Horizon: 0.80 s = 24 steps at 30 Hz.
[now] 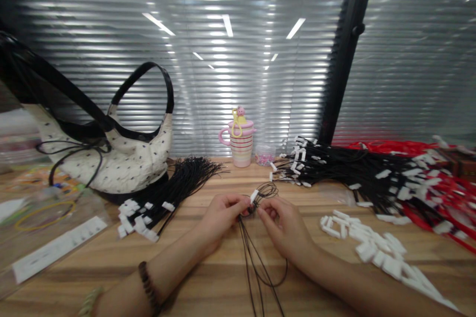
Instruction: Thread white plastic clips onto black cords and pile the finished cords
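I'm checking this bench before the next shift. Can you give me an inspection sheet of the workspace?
Surface: wooden tabletop.
Job's things: black cord with a white tag in the hands; bundle of tagged black cords left; larger bundle right; loose white tags front right.
Clutter: dotted white handbag, striped mug, clear plastic bag, red cords.
Grippers: left hand and right hand both pinch the cord with their fingers, close together.
Cables: nothing seen, apart from the cords.
Surroundings: slatted window blinds behind the table, reflecting ceiling lights.
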Available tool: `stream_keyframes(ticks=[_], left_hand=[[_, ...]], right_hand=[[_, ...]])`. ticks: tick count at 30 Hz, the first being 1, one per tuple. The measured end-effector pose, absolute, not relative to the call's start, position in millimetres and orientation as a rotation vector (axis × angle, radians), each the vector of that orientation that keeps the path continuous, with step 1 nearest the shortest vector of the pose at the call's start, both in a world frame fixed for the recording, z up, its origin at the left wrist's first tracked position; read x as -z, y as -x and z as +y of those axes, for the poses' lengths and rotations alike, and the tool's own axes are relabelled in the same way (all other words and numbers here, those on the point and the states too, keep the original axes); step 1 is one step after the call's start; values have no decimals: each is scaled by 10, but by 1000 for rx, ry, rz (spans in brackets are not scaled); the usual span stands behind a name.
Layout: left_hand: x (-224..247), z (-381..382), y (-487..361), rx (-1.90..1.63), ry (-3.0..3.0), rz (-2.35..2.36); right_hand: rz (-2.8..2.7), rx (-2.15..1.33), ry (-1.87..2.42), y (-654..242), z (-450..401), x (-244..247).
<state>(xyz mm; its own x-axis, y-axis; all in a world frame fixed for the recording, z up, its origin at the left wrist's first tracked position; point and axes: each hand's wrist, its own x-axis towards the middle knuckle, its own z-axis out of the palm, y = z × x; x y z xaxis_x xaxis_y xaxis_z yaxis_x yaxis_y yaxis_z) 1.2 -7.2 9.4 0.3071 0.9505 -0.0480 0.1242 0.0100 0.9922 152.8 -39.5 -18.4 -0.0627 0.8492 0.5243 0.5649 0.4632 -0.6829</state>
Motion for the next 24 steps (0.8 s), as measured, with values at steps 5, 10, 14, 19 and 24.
stream_keyframes(ticks=[5,10,14,19,24], left_hand=[[-127,-95,-25,-905,-1417,1036],[-136,-113,-37,-892,-1478,962],[-114,-108,-30,-883,-1555,933],[-61,-84,-19,-873,-1693,943],[4,-61,-31,-879,-1731,1026]], right_hand=[[-1732,-405,1232,-1524,-378,180],[-1717,-396,1245,-1524,-381,195],[-1720,-383,1257,-1527,-391,198],[-1736,-374,1275,-1537,-390,217],[-1635,-518,1288,-1536,-341,230]])
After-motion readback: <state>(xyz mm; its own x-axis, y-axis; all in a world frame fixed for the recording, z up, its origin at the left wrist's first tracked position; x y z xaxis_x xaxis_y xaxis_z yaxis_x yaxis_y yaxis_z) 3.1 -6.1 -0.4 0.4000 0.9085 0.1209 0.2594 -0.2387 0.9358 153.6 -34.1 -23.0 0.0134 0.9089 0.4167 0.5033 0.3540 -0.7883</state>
